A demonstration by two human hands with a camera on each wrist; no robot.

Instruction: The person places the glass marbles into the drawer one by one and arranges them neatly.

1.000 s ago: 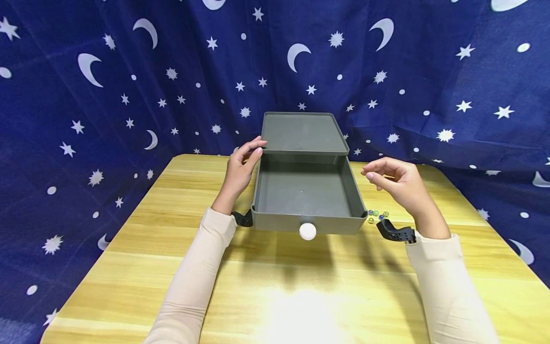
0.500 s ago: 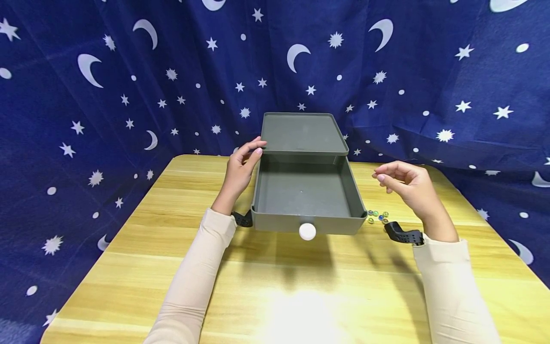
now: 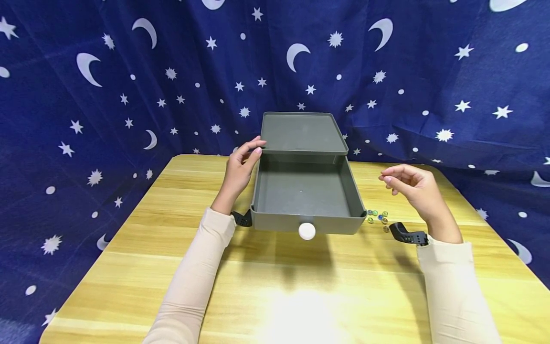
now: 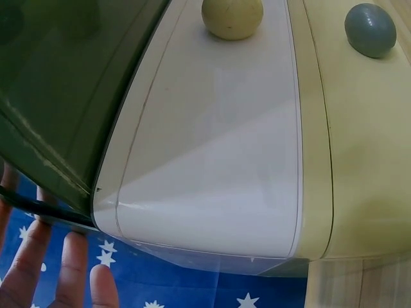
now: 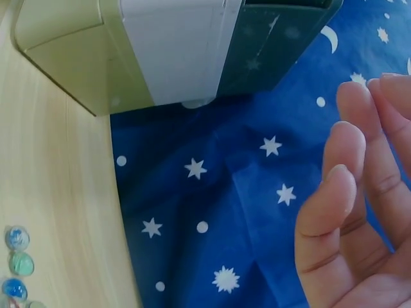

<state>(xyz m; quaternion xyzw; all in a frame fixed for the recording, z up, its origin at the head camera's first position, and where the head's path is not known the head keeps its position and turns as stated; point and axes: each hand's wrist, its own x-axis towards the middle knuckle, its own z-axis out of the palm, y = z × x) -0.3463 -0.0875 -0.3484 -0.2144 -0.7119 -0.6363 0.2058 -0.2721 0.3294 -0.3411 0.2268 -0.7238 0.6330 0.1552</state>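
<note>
A grey drawer (image 3: 301, 196) with a white knob (image 3: 307, 231) stands pulled out of a drawer box, under the box's grey top (image 3: 304, 133); nothing lies in the drawer. My left hand (image 3: 239, 172) rests at the box's left side, thumb and index fingertip against the top's front left corner. In the left wrist view its fingers (image 4: 72, 269) stretch along the dark side. Over the table's right part my right hand (image 3: 414, 191) is held in the air, fingers loosely bent, thumb near the index fingertip, no object showing between them. Several glass marbles (image 3: 380, 217) lie below it.
The box's white drawer (image 4: 212, 147) and yellow drawer (image 4: 366, 160) are pushed in beneath the dark one. A wooden table (image 3: 172, 267) carries everything. Behind it hangs a blue curtain (image 3: 193, 52) with moons and stars. Black wrist mounts (image 3: 408, 235) sit by the marbles and the box.
My right hand has moved right and slightly down, away from the drawer, uncovering another marble near its wrist mount. The left hand and the drawer have stayed put.
</note>
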